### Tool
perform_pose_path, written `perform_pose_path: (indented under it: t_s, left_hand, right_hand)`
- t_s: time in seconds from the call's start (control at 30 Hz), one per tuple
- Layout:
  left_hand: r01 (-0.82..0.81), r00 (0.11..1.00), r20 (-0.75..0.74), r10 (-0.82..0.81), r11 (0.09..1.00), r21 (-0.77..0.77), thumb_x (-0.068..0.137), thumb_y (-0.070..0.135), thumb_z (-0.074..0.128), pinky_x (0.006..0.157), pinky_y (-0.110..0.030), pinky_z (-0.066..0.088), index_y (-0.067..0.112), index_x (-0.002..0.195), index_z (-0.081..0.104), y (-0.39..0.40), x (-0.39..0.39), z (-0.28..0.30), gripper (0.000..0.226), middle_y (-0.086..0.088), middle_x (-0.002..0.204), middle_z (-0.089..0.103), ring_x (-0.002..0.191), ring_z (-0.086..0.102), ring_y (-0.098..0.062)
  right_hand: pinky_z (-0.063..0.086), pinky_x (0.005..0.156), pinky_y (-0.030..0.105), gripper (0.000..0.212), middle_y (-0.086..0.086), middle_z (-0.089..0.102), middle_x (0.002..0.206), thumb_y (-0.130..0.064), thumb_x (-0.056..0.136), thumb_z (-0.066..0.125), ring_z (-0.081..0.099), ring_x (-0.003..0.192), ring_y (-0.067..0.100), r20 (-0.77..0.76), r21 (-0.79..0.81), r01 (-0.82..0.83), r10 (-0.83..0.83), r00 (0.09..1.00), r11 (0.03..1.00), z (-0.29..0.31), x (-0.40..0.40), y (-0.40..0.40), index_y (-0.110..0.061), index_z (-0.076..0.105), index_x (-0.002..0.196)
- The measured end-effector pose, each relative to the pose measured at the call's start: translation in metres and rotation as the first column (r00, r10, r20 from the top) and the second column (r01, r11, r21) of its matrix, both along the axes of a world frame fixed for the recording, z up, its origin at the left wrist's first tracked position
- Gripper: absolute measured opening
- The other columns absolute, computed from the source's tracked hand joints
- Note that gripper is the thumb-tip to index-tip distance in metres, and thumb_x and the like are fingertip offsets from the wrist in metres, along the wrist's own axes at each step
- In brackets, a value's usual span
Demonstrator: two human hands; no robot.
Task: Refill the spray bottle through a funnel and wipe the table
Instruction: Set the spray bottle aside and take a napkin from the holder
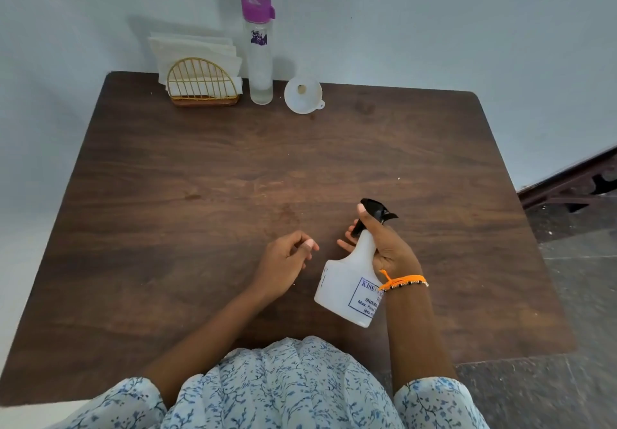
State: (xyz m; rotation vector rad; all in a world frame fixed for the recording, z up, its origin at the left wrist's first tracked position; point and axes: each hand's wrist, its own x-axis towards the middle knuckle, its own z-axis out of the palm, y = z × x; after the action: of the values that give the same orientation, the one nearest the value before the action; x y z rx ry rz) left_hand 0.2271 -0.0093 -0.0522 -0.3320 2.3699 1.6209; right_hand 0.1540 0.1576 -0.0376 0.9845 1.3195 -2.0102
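Head view looks down on a dark brown wooden table point(207, 168) set against a pale wall. Near the person's body, the right hand point(384, 245) is wrapped around the neck of a white translucent plastic spray bottle point(347, 281) with a black trigger head point(375, 209); the thumb lies along the back of the trigger head and the fingers curl around the front. The bottle is tilted, its base toward the person and its nozzle pointing away; whether the base touches the table cannot be told. An orange thread bracelet point(402, 280) sits on that wrist.

Just left of the bottle, apart from it, the left hand point(283, 258) holds nothing, its fingers loosely curled above the table.

At the far edge, well apart from the hands, a white plastic funnel point(303, 94) rests on the table, wide mouth up. Beside it to the left stands a tall clear water bottle with a purple cap point(258, 47), upright, and left of that a gold wire napkin holder point(202, 82) filled with white paper napkins point(197, 49).
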Motion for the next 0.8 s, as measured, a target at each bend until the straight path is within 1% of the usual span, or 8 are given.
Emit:
perform_pose_path:
  t_s: [0.1,0.27,0.33,0.43,0.5,0.63,0.7,0.8]
  left_hand:
    - [0.005,1.000,0.005,-0.005,1.000,0.007,0.095,0.018,0.047,0.066,-0.024,0.048,0.022,0.083,0.061,-0.002,0.000,-0.001,0.020,0.004,0.074,0.061,0.067,0.057,-0.008]
    - [-0.003,1.000,0.007,0.003,1.000,0.014,0.095,0.016,0.047,0.063,-0.016,0.044,0.020,0.085,0.062,-0.004,0.001,0.000,0.018,0.006,0.074,0.059,0.067,0.055,-0.006]
    - [-0.013,1.000,0.007,0.013,1.000,0.018,0.095,0.015,0.047,0.063,-0.015,0.044,0.019,0.086,0.062,-0.006,0.002,0.001,0.018,0.006,0.074,0.059,0.068,0.055,-0.006]
    - [-0.024,1.000,0.008,0.024,1.000,0.014,0.095,0.016,0.047,0.064,-0.015,0.044,0.018,0.087,0.062,-0.008,0.002,0.002,0.017,0.006,0.075,0.060,0.068,0.055,-0.006]
    - [-0.029,1.000,0.007,0.029,0.999,0.019,0.095,0.016,0.047,0.063,-0.014,0.044,0.018,0.087,0.062,-0.009,0.002,0.002,0.017,0.006,0.074,0.060,0.068,0.056,-0.005]
    - [-0.039,0.999,0.018,0.038,0.999,0.033,0.095,0.015,0.048,0.064,-0.015,0.046,0.019,0.086,0.062,-0.009,0.002,0.002,0.017,0.006,0.075,0.060,0.068,0.056,-0.006]
    - [-0.048,0.999,0.022,0.047,0.998,0.044,0.095,0.014,0.047,0.065,-0.017,0.046,0.018,0.086,0.062,-0.011,0.002,0.002,0.018,0.005,0.075,0.060,0.067,0.055,-0.007]
    - [-0.059,0.998,0.020,0.058,0.997,0.046,0.095,0.013,0.047,0.065,-0.019,0.046,0.018,0.086,0.062,-0.012,0.001,0.002,0.018,0.005,0.074,0.059,0.066,0.055,-0.008]
  right_hand:
    - [0.055,0.070,0.045,0.027,0.014,0.056,0.087,-0.021,0.079,0.070,0.060,0.089,0.025,-0.026,0.034,-0.065,0.066,0.997,0.997,0.001,0.000,-0.005,-0.002,0.057,0.093]
    - [0.056,0.071,0.042,0.027,0.008,0.046,0.067,-0.025,0.081,0.070,0.049,0.062,0.016,-0.073,0.215,-0.121,0.140,0.987,0.969,-0.001,-0.005,-0.017,-0.005,0.055,0.088]
    - [0.057,0.068,0.041,0.029,0.008,0.046,0.068,-0.023,0.081,0.070,0.050,0.062,0.016,-0.063,0.198,-0.120,0.134,0.989,0.973,-0.001,-0.006,-0.018,-0.004,0.055,0.097]
    - [0.058,0.065,0.041,0.034,0.011,0.052,0.078,-0.021,0.080,0.071,0.058,0.076,0.022,-0.049,0.159,-0.170,0.180,0.982,0.972,0.002,-0.005,-0.015,-0.004,0.055,0.105]
    - [0.056,0.070,0.043,0.025,0.011,0.053,0.078,-0.020,0.080,0.070,0.058,0.076,0.022,-0.059,0.118,-0.137,0.144,0.988,0.984,0.004,-0.004,-0.015,-0.004,0.057,0.095]
    - [0.057,0.070,0.036,0.013,0.005,0.045,0.065,-0.015,0.084,0.066,0.047,0.059,0.013,-0.034,0.074,-0.039,0.041,0.999,0.997,0.007,-0.005,-0.019,-0.007,0.056,0.083]
    - [0.056,0.071,0.037,0.014,0.006,0.048,0.067,-0.016,0.084,0.066,0.050,0.063,0.014,-0.004,0.039,-0.049,0.049,0.999,0.998,0.008,-0.005,-0.019,-0.006,0.056,0.081]
    - [0.058,0.066,0.038,0.018,0.009,0.055,0.072,-0.019,0.083,0.067,0.058,0.074,0.020,0.000,-0.024,-0.080,0.080,0.997,0.996,0.010,-0.003,-0.017,-0.004,0.057,0.079]
